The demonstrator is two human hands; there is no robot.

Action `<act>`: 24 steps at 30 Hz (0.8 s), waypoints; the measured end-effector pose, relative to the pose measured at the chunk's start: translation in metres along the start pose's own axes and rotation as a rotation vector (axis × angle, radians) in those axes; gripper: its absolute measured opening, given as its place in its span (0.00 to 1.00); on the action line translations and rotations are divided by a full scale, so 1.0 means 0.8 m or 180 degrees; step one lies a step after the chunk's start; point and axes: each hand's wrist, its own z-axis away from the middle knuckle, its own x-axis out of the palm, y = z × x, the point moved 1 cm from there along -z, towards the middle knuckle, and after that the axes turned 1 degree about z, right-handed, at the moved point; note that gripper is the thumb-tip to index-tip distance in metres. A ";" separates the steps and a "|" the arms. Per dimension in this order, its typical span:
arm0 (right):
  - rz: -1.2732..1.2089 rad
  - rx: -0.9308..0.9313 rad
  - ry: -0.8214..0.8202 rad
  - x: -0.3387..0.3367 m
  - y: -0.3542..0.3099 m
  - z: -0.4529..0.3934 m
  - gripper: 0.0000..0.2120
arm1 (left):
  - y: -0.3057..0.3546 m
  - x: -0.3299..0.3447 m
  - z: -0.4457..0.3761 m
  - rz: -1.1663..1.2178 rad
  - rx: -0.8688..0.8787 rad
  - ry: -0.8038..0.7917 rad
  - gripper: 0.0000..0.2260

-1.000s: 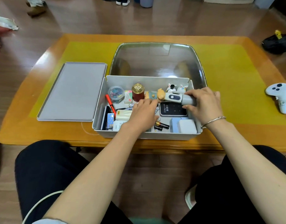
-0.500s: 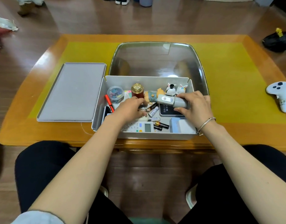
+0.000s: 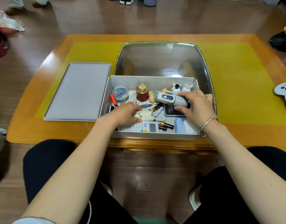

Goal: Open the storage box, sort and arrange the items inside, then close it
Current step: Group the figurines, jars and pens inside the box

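The open grey storage box (image 3: 155,135) sits at the near edge of the wooden bench (image 3: 34,125), directly in front of me, its clear domed lid (image 3: 161,60) tipped back behind it. My left hand (image 3: 126,113) reaches into the box from the near left; its grip curls around a cream-coloured device (image 3: 144,115) lying in the middle. My right hand (image 3: 195,105) is in the right part of the box, fingers and thumb wrapped around one end of a grey and white cylindrical gadget (image 3: 171,99) held level above a dark flat device (image 3: 173,111). A thin bracelet (image 3: 207,125) circles my right wrist.

Against the front wall lies a white remote control (image 3: 142,127) with a small screen, and just beside it several batteries (image 3: 165,126). More batteries (image 3: 157,109) and a marker pen (image 3: 144,105) lie loose in the middle. Along the back stand a dark red jar with a gold top (image 3: 142,92), a clear round tub of coloured bits (image 3: 120,92), a small cartoon figure (image 3: 152,98) and two white rabbit-eared figurines (image 3: 181,88). An orange highlighter (image 3: 113,100) leans at the left wall. A pale blue and white box (image 3: 183,126) fills the near right corner.

Left of the storage box, touching its side, a flat grey tray (image 3: 77,91) rests on the yellow mat (image 3: 236,75). A white game controller (image 3: 285,94) lies at the far right of the bench.
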 end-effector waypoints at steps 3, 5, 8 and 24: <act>-0.0018 -0.0022 -0.0025 0.002 -0.005 0.001 0.19 | -0.005 -0.005 -0.001 0.0138 -0.0086 0.0058 0.27; -0.0008 -0.0022 -0.0035 0.003 -0.004 0.002 0.19 | -0.009 -0.009 -0.002 0.0269 -0.0138 -0.0005 0.26; -0.0058 -0.0015 -0.0047 0.004 -0.001 0.002 0.19 | -0.008 -0.011 -0.007 0.0227 -0.0137 -0.0066 0.25; -0.0141 -0.0003 -0.0017 0.006 0.002 0.002 0.20 | -0.035 -0.045 0.030 0.0496 0.0042 0.1590 0.15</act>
